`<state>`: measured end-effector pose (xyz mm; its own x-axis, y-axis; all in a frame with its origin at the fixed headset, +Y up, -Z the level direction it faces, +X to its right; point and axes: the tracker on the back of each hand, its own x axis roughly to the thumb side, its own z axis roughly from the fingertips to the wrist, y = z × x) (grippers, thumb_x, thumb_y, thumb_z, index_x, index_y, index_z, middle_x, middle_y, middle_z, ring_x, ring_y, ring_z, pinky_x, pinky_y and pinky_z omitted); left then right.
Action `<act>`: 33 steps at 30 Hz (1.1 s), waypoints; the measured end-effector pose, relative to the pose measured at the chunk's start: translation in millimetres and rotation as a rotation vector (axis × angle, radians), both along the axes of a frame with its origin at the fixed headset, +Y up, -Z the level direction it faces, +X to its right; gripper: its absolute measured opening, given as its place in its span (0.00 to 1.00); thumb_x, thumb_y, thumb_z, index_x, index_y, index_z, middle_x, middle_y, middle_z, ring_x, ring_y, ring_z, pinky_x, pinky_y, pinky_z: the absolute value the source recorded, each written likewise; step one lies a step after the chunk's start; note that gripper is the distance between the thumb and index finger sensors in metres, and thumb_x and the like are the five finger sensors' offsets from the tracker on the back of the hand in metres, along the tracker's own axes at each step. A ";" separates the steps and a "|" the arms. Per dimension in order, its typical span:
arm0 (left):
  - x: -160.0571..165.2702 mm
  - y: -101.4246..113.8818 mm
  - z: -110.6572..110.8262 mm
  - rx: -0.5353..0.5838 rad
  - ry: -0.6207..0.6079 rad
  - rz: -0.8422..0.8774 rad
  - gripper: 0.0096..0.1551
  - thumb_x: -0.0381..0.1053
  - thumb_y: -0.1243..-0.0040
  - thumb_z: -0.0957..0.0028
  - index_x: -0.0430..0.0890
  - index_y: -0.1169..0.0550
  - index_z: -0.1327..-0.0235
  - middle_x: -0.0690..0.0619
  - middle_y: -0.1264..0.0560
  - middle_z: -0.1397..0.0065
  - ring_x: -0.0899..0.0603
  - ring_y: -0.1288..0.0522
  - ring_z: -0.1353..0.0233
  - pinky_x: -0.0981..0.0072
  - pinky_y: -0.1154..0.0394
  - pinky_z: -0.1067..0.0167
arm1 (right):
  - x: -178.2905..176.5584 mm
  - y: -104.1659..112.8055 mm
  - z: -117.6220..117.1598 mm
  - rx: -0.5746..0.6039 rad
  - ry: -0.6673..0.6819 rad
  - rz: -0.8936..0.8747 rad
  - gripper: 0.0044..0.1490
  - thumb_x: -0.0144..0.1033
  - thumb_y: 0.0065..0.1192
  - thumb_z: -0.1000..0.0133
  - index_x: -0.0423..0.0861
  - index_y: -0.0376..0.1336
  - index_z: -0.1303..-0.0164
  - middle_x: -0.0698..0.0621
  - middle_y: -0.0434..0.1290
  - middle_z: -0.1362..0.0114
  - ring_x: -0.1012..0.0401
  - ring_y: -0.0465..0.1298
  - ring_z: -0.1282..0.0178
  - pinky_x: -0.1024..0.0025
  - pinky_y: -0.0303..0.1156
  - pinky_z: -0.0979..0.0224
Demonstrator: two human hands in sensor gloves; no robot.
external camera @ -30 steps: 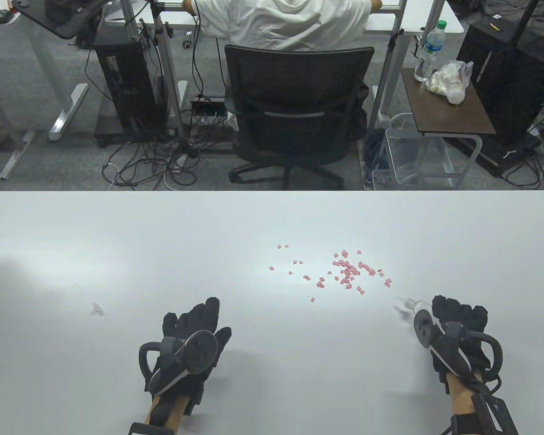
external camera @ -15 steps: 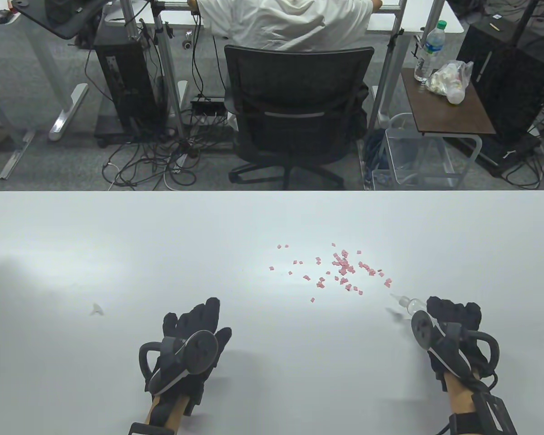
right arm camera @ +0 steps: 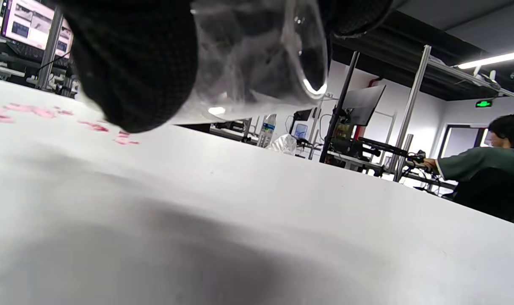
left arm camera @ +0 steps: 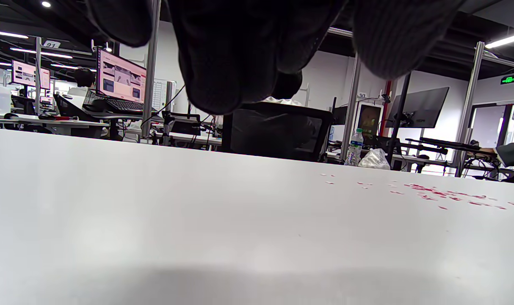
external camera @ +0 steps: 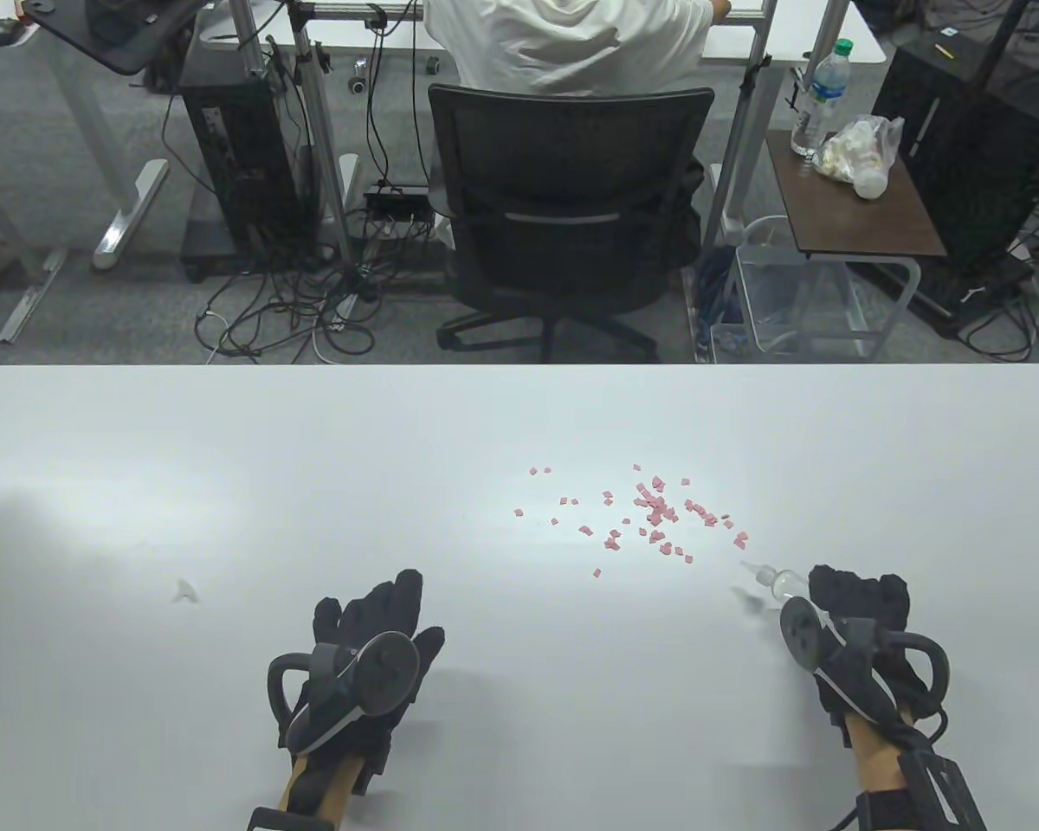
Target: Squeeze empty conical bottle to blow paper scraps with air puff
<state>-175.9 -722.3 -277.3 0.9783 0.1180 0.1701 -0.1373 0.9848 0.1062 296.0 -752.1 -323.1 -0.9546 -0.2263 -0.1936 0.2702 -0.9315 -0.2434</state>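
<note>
My right hand (external camera: 857, 606) fingers clamped on clear bottle (external camera: 775, 580), nozzle aimed ~10 o'clock at pink scraps (external camera: 658, 515) just beyond; left hand (external camera: 372, 640) flat, fingers apart, on counter (external camera: 225, 485). Aiming step; next: sharp squeeze w/ nozzle low

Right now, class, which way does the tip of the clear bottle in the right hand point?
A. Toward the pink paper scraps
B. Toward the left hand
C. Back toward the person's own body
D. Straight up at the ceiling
A: in the table view the right hand holds the clear bottle with its narrow tip aimed up-left at the pink paper scraps.
</note>
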 end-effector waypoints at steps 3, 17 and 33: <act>-1.1 -0.1 -0.5 -0.001 0.004 0.010 0.44 0.63 0.41 0.39 0.46 0.37 0.13 0.40 0.31 0.18 0.34 0.25 0.24 0.26 0.44 0.25 | -1.9 -2.1 -0.9 -0.010 0.002 0.006 0.44 0.46 0.81 0.60 0.45 0.72 0.32 0.44 0.80 0.33 0.48 0.80 0.35 0.40 0.62 0.21; 1.2 0.5 0.2 -0.001 -0.006 0.000 0.44 0.63 0.41 0.39 0.46 0.37 0.13 0.40 0.31 0.18 0.34 0.25 0.24 0.27 0.44 0.25 | -5.1 -4.2 -2.2 -0.012 0.017 0.045 0.44 0.49 0.80 0.61 0.46 0.72 0.33 0.45 0.80 0.34 0.50 0.80 0.35 0.44 0.62 0.19; 2.3 0.1 0.0 0.000 -0.009 0.003 0.44 0.63 0.41 0.39 0.46 0.37 0.13 0.40 0.31 0.18 0.34 0.25 0.24 0.26 0.44 0.25 | 35.4 -3.3 -1.2 -0.004 -0.263 -0.021 0.40 0.42 0.82 0.61 0.46 0.74 0.36 0.47 0.80 0.34 0.51 0.79 0.33 0.43 0.59 0.18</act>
<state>-173.6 -722.2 -277.2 0.9764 0.1215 0.1784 -0.1416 0.9844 0.1046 331.4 -755.5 -324.3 -0.8761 -0.2084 -0.4348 0.3047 -0.9382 -0.1641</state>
